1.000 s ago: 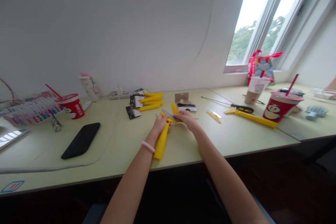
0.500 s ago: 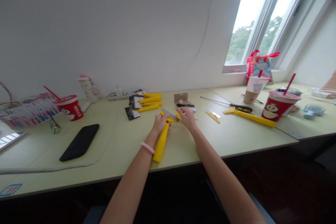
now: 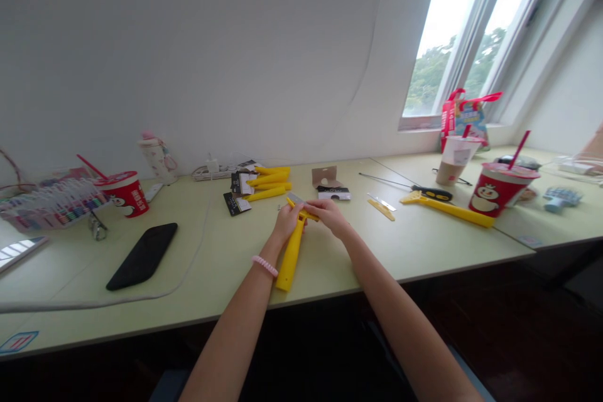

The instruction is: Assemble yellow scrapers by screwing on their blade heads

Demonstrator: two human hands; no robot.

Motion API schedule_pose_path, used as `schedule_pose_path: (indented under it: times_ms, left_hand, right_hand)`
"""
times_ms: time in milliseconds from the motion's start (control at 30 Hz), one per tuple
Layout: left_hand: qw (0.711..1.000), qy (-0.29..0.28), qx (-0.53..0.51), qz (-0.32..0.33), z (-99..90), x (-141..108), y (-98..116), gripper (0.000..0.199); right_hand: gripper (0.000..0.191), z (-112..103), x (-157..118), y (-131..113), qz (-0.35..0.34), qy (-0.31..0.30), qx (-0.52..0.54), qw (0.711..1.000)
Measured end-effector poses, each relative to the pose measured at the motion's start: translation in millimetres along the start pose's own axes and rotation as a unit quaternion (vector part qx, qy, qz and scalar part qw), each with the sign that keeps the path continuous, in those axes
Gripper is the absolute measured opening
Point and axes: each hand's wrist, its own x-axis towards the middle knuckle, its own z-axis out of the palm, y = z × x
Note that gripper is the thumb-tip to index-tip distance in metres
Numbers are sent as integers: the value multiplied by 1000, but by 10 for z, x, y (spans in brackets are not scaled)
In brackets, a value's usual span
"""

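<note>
A yellow scraper [image 3: 291,257] stands out toward the table's front edge, its handle pointing at me and its head away. My left hand [image 3: 283,221] is closed around the scraper near its head. Along the head lies a thin metal blade [image 3: 296,198], part of it covered by fingers. My right hand [image 3: 330,215] is closed too, its fingertips pressed on the right part of the head and blade. Whether a small piece sits under those fingertips is hidden. To the right lie a yellow blade strip [image 3: 380,210] and a loose metal blade [image 3: 382,202].
Several yellow scrapers with black cards [image 3: 268,183] lie at the back. An opened cardboard package [image 3: 325,176] is behind my right hand. Rightward are a screwdriver [image 3: 431,193], another yellow scraper [image 3: 447,208] and a red cup [image 3: 494,191]. A black phone [image 3: 144,255] lies left.
My right hand has moved left and slightly down, from the blade's right end onto the scraper head, covering more of the blade. My left hand and the scraper are nearly still.
</note>
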Motion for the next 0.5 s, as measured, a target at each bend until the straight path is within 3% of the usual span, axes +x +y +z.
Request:
schedule_pose_path:
  times_ms: [133,333,500]
  left_hand:
    - [999,31,22,18,-12,11,0,24]
    - [987,145,27,57,-67,24,32,23]
    - [982,168,-24,78,-89,53,13,18]
  right_hand:
    - [32,-24,9,24,20,4,19,1000]
    - [30,-32,-11,-3,35,15,10,999]
    - [27,3,-23,-36,52,28,20,998]
